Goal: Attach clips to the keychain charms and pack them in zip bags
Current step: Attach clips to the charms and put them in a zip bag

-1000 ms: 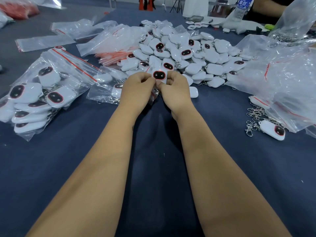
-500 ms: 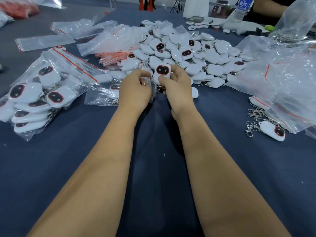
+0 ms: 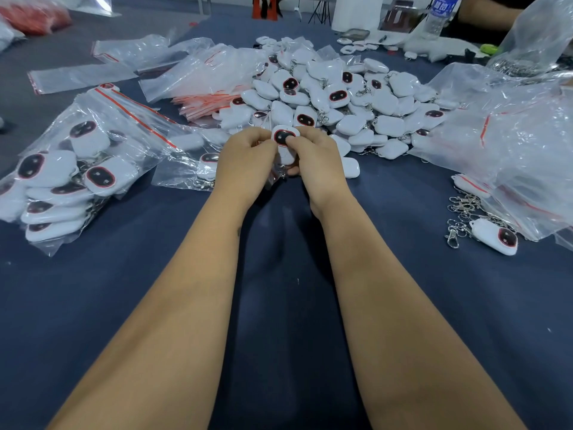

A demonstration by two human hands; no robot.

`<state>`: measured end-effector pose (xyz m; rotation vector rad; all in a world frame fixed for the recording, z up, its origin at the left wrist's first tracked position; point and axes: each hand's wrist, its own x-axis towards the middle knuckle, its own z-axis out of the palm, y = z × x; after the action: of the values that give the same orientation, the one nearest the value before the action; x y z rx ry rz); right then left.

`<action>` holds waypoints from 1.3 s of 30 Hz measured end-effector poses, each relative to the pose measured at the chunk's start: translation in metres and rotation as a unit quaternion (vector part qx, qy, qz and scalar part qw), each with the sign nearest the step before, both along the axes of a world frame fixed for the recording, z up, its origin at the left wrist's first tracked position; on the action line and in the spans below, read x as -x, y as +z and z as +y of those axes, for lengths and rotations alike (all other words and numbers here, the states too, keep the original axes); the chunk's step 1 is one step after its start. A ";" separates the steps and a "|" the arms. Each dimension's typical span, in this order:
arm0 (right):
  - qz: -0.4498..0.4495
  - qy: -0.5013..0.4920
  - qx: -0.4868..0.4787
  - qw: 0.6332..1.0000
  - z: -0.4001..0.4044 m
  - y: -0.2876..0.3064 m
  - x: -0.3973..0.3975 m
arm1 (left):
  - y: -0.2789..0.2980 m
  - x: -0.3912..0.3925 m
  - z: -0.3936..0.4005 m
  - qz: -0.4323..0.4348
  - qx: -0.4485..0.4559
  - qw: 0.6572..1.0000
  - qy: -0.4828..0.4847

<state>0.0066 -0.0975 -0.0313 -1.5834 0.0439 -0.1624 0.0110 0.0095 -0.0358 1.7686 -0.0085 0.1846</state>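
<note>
**A:** So where were we at this point? We had both hands out over the middle of the dark blue table (image 3: pixel 403 305), right?

**B:** Yep. Our left hand (image 3: pixel 245 161) and right hand (image 3: pixel 313 156) were both curled round one white charm (image 3: pixel 283 142), pinching it between them, dark red-rimmed face up. There was a tiny pale icon on that face, too small for us to read. A bit of clear zip bag (image 3: pixel 186 169) lay just beside our left hand with a charm and clip inside; we couldn't tell if our fingers were touching it.

**A:** And the rest of the stock?

**B:** The big pile of loose charms (image 3: pixel 350 97) sat right behind our hands toward the far edge. A full bag of charms (image 3: pixel 71 178) lay by the left edge, with a stack of empty red-striped zip bags (image 3: pixel 207 88) behind it. Near the right edge we had a little heap of metal clips (image 3: pixel 463 209) touching a lone charm (image 3: pixel 496 235), next to a crumpled clear plastic bag (image 3: pixel 511 144).

**A:** Any labels?

**B:** Only a water bottle (image 3: pixel 440 13) at the far right corner, blue label with white characters, but too blurry for us to read.
</note>
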 end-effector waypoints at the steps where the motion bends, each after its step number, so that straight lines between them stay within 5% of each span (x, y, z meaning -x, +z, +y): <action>1: -0.004 0.002 0.001 1.000 0.000 0.000 0.000 | 0.000 0.000 0.000 -0.001 0.000 1.000 0.000; 14: -0.007 -0.007 0.058 0.998 0.000 0.002 0.003 | -0.004 -0.005 -0.001 -0.004 -0.019 1.000 0.006; 25: -0.025 0.021 -0.080 0.996 -0.003 0.008 0.008 | -0.002 -0.003 -0.001 -0.005 -0.012 1.000 0.002; 39: -0.016 0.020 -0.062 0.998 -0.002 0.007 0.007 | -0.002 -0.002 -0.001 -0.031 -0.012 0.999 0.012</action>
<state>-0.0002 -0.0997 -0.0245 -1.4562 -0.0013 -0.1509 0.0135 0.0083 -0.0374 1.7861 -0.0339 0.2571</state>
